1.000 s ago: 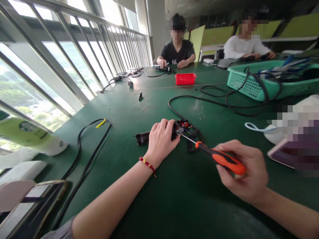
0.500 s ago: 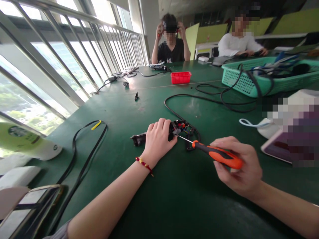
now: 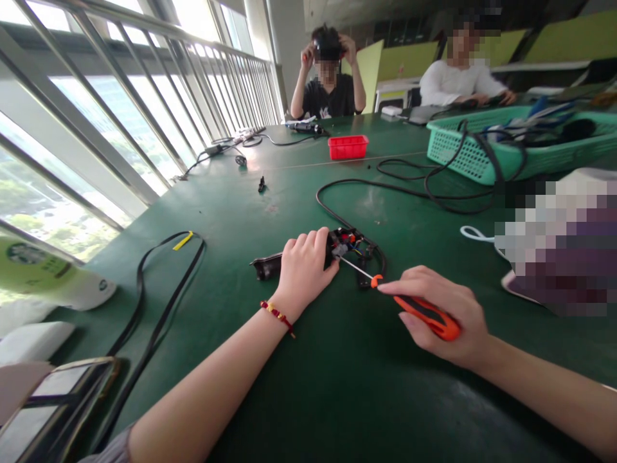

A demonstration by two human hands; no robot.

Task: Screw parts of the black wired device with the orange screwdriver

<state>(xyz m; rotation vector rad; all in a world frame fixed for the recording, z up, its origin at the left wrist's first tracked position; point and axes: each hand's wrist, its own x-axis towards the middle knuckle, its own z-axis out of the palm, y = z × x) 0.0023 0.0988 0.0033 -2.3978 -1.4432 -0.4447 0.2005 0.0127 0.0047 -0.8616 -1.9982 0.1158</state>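
My left hand point(image 3: 304, 269) is wrapped over a black corded device point(image 3: 267, 265), holding it down on the green table. At its right end the casing is open, and red parts and coloured wires point(image 3: 351, 240) show there. My right hand point(image 3: 450, 316) grips an orange and black screwdriver point(image 3: 428, 316), with the index finger stretched along the handle. The thin shaft points left, and its tip meets the opened end by my left thumb. Whether the tip sits in a screw is too small to tell. My left palm hides the device's middle.
A black cable point(image 3: 409, 186) runs from the device toward a green basket point(image 3: 463, 161) of tools. Beyond stand a red tray point(image 3: 348, 148) and a small black part point(image 3: 261, 184). A black strap point(image 3: 139, 302), phone point(image 3: 62, 392) and cup point(image 3: 58, 276) lie left. Two people sit opposite.
My right hand has slid forward along the screwdriver, its index finger now reaching toward the collar. The handle's rear end has dropped slightly and shifted left. My left hand keeps its hold.
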